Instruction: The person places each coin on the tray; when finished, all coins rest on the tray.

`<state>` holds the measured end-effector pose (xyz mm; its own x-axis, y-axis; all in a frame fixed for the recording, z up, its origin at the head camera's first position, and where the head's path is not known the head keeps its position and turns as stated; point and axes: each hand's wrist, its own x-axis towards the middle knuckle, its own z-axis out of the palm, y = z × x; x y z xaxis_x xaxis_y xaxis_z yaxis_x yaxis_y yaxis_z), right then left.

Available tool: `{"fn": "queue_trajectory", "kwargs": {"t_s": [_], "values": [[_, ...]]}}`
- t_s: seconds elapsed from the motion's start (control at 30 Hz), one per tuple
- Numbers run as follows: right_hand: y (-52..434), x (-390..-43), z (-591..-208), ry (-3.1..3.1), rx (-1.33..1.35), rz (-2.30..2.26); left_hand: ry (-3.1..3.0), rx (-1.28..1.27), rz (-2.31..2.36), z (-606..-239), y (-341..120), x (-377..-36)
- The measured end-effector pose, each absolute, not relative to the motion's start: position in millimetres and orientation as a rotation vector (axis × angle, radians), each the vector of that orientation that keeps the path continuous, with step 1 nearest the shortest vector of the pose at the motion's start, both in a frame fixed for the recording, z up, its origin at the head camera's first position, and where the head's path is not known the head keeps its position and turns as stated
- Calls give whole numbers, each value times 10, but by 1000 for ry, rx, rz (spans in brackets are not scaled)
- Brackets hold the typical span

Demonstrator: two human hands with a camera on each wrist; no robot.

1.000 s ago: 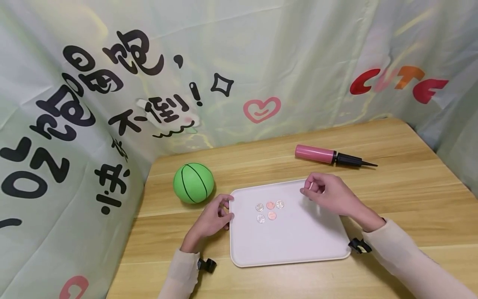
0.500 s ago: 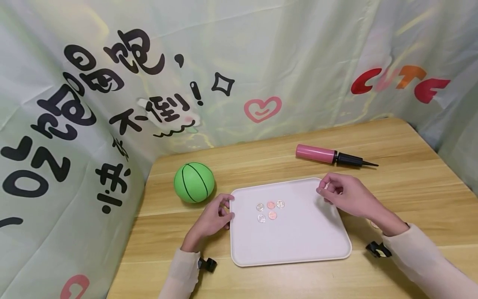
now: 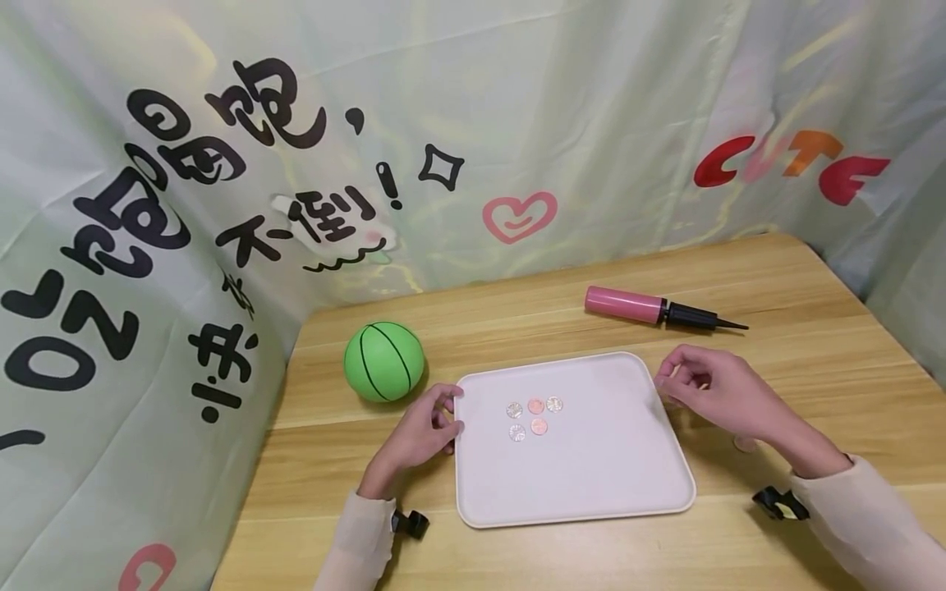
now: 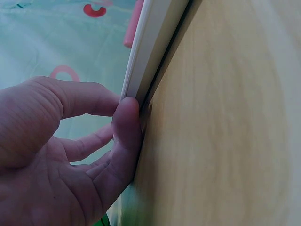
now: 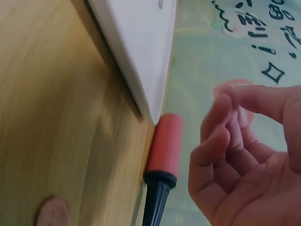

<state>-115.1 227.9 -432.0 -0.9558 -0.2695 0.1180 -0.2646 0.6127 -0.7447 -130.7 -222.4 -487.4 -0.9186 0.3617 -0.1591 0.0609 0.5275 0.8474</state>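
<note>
A white tray [image 3: 591,468] lies on the wooden table and carries several silver and copper coins [image 3: 534,416] near its left end. My left hand [image 3: 447,417] is at the tray's left edge. In the left wrist view its thumb [image 4: 128,125] and forefinger pinch the tray rim [image 4: 150,42]. My right hand [image 3: 671,384] hovers just off the tray's right edge with its fingers loosely curled and nothing in them [image 5: 225,101]. One copper coin [image 3: 741,444] lies on the table below that hand and shows in the right wrist view [image 5: 51,213].
A green ball [image 3: 383,361] sits left of the tray, close to my left hand. A pink and black hand pump [image 3: 650,309] lies behind the tray, with its pink barrel [image 5: 163,143] beyond the tray corner. Printed cloth hangs behind and beside the table.
My right hand has moved rightward from above the tray to just past its right edge. The left hand, tray and coins have stayed in place.
</note>
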Motion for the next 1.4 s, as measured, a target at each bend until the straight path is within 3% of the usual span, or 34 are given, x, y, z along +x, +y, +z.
{"fn": "queue_trajectory", "kwargs": {"t_s": [0.43, 0.73, 1.4], "values": [[2607, -1069, -4425, 2894, -607, -1210, 2452, 359, 1346, -4878, -2220, -1307], [2781, -969, -4529, 2777, -551, -1255, 2444, 342, 1359, -4878, -2224, -1301], [3011, -799, -4713, 2901, -503, -872, 2451, 354, 1375, -4877, -2215, -1301]]}}
